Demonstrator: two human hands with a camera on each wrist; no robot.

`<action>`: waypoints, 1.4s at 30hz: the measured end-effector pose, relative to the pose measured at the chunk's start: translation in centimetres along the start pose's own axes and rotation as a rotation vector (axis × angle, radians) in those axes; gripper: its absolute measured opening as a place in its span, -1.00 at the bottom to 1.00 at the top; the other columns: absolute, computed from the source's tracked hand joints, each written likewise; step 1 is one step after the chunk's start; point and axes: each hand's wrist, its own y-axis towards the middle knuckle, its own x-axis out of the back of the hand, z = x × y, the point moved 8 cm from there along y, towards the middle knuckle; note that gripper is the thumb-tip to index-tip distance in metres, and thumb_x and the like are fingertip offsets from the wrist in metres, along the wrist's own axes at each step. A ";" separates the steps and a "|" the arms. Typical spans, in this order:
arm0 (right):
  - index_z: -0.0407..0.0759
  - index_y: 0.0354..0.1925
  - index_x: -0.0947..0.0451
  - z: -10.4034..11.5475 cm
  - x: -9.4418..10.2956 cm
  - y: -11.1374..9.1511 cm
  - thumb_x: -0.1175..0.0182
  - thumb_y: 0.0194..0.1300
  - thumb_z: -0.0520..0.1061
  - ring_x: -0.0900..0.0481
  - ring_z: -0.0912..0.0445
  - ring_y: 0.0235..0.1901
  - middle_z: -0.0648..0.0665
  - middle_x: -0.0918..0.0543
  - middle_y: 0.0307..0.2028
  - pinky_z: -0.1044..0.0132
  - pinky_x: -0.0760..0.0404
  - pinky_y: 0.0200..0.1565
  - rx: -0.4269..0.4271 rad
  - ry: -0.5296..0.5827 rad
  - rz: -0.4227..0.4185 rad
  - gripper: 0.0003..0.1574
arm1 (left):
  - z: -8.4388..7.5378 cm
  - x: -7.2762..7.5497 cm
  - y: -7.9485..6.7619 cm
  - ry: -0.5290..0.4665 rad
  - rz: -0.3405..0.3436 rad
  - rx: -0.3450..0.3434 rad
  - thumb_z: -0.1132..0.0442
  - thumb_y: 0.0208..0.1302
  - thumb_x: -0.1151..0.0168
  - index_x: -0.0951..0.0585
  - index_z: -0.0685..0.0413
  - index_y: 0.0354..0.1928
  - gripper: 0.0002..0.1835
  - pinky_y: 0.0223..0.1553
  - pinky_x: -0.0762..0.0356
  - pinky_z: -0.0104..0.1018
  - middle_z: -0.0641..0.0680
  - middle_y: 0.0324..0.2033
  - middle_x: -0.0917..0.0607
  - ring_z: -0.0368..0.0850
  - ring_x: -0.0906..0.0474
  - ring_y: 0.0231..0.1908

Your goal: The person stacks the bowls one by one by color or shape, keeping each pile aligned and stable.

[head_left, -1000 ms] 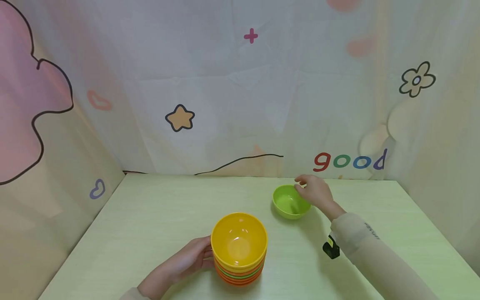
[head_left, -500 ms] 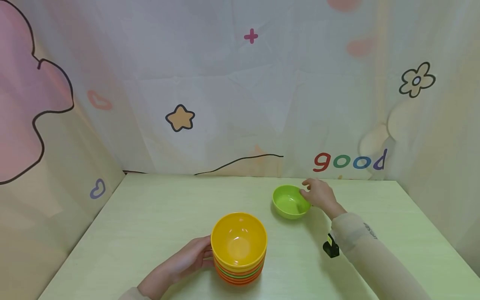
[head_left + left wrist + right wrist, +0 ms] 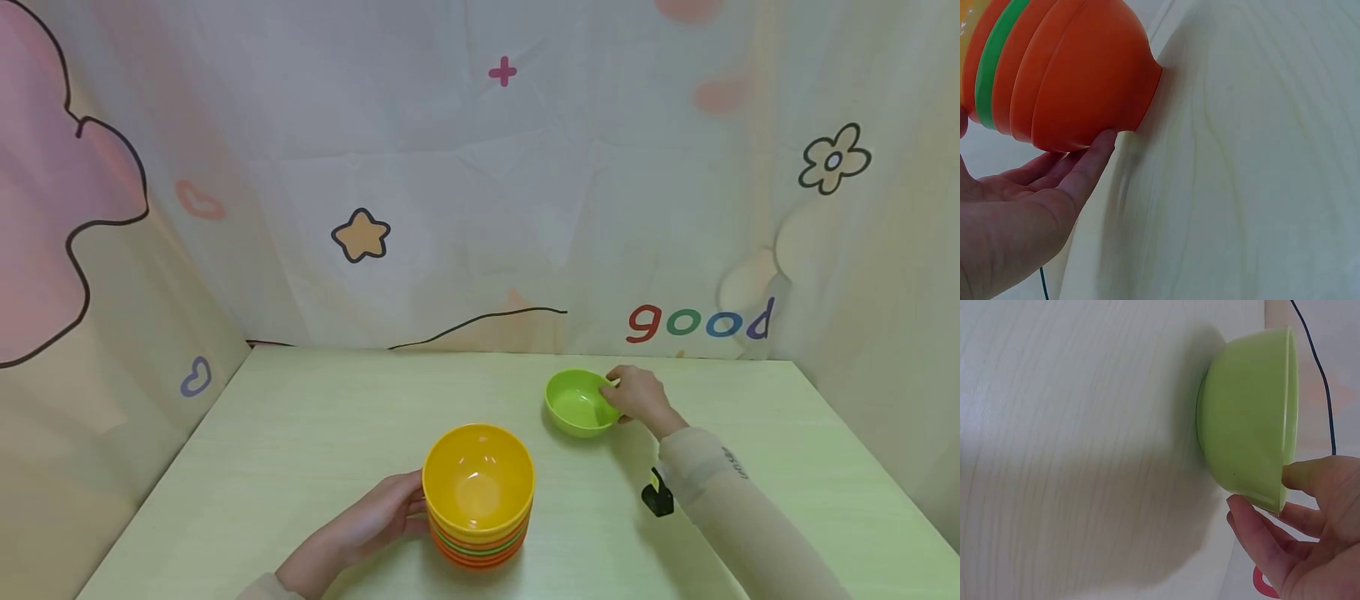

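A stack of nested bowls stands near the front of the table, a yellow bowl (image 3: 478, 482) on top and orange and green ones beneath. From the left, my left hand (image 3: 384, 510) rests its fairly straight fingers against the stack's side; in the left wrist view a fingertip touches the lowest orange bowl (image 3: 1094, 75) near its base. Farther back on the right sits a single light green bowl (image 3: 579, 404), upright on the table. My right hand (image 3: 639, 395) pinches its right rim, thumb over the inside and fingers (image 3: 1254, 534) against the outer wall.
The pale table (image 3: 315, 433) ends at a printed cloth backdrop (image 3: 450, 208) behind and at both sides. A small black device (image 3: 658, 498) hangs below the right sleeve (image 3: 738, 508). A thin dark cable (image 3: 1322, 375) appears beyond the green bowl.
My right hand has moved slightly right and down from above the green bowl, and its thumb and fingers have closed on the rim. The left hand and stack have stayed put.
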 end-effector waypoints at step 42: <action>-0.46 0.04 -0.42 -0.3 -0.7 -0.2 0.03 0.10 -0.38 -0.59 0.13 -0.65 -0.45 -0.54 -0.11 0.29 -0.63 -0.54 -0.043 0.053 -0.022 -0.52 | -0.1 0.0 -0.1 0.010 -0.003 -0.005 -0.15 0.37 0.15 -0.30 0.31 0.25 -0.32 0.04 -0.49 -0.15 0.08 0.05 -0.55 -0.12 -0.49 0.01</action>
